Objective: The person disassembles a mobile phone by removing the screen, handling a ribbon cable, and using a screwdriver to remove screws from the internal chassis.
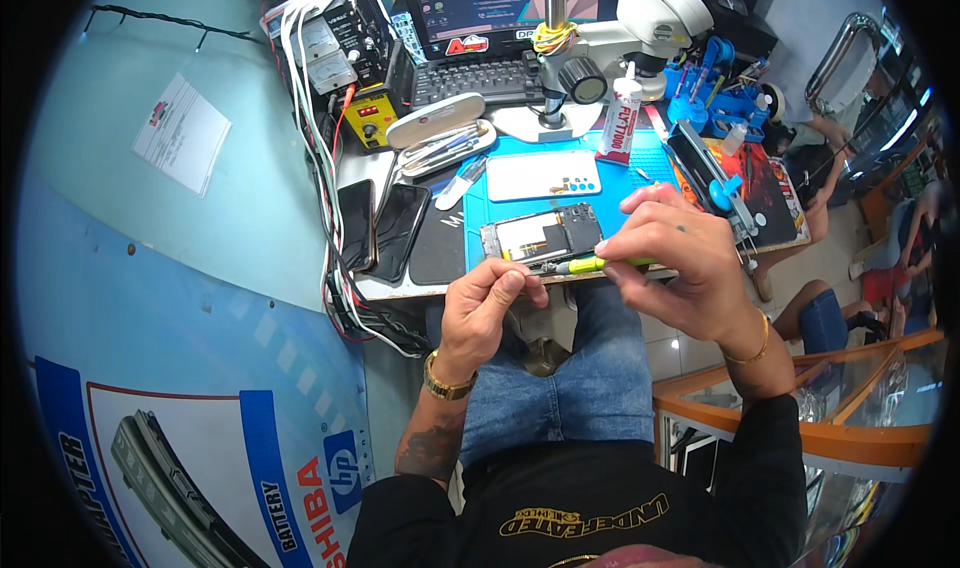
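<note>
Head view: you hold a slim yellow-green tool [588, 265] just past the near edge of the table, in front of the opened phone. Its handle is bright and smooth-looking, and a greyish section leads to the end pointing left. Your right hand [682, 260] pinches it between thumb and fingers, coming from the right, with the index finger bent above the handle. Your left hand [484, 304] has thumb and forefinger pressed together on a small dark piece [541, 268], close by the tool's left end; the piece is too small to identify, and you cannot tell whether the two touch.

Just beyond your fingers, the opened phone [523, 236] lies flat, its inside facing up: a dark frame, a pale silvery area on the left, a black block on the right and little yellowish strips near the middle. It rests on a blue mat [617, 190]. Farther back on that mat lies a white panel [528, 176] with a cluster of small bluish spots at its right end.

To the left, two dark phones [401, 226] sit side by side, and beyond them is an open pale case [437, 126] with slender tools inside. On the far side stand a red-and-white tube [620, 128], a microscope [664, 18] and a black keyboard [468, 82]. At far right, a blue holder [688, 111] carries small tools.
</note>
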`<state>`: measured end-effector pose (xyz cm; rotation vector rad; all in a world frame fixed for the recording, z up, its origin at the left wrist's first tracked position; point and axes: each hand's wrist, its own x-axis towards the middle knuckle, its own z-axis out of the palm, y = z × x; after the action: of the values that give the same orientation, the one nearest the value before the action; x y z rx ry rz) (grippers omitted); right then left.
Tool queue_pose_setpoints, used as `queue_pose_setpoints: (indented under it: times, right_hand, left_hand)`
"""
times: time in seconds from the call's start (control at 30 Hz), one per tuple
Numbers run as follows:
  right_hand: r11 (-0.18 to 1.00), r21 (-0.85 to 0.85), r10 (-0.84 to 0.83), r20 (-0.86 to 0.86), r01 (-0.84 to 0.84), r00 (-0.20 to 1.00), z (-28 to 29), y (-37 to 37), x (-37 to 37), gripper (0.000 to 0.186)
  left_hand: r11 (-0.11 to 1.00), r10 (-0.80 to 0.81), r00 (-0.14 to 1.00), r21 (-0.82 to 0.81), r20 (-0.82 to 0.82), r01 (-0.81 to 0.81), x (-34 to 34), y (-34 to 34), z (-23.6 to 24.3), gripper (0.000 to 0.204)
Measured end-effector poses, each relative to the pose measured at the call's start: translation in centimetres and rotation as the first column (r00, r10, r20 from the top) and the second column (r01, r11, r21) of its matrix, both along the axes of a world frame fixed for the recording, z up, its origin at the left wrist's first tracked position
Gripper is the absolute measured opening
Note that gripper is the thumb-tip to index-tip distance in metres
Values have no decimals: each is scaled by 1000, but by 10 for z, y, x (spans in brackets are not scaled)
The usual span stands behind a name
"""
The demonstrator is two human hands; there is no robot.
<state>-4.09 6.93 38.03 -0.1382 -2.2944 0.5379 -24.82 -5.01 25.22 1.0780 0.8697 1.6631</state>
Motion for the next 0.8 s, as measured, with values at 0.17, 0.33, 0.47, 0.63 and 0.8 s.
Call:
queue_pose_setpoints:
  times: [0.17,0.33,0.47,0.63,0.8]
  right_hand:
    - [999,44,-3,104,-1,995,4,4,0,22]
    - [999,-38,14,106,-10,994,0,12,0,16]
    - [996,-85,7,130,4,992,-2,18,2,11]
    - [983,-168,-38,181,69,983,-6,19,4,10]
    - [987,30,-161,228,158,960,4,19,14,12]
  left_hand:
    - [993,109,968,-16,-225,-116,4,-1,6,19]
    - [982,186,940,33,-286,-185,10,3,4,16]
    - [961,277,870,94,-408,-262,10,6,1,14]
    - [970,240,835,88,-495,-226,7,5,-1,17]
    - [931,355,709,168,-609,-323,16,17,-2,36]
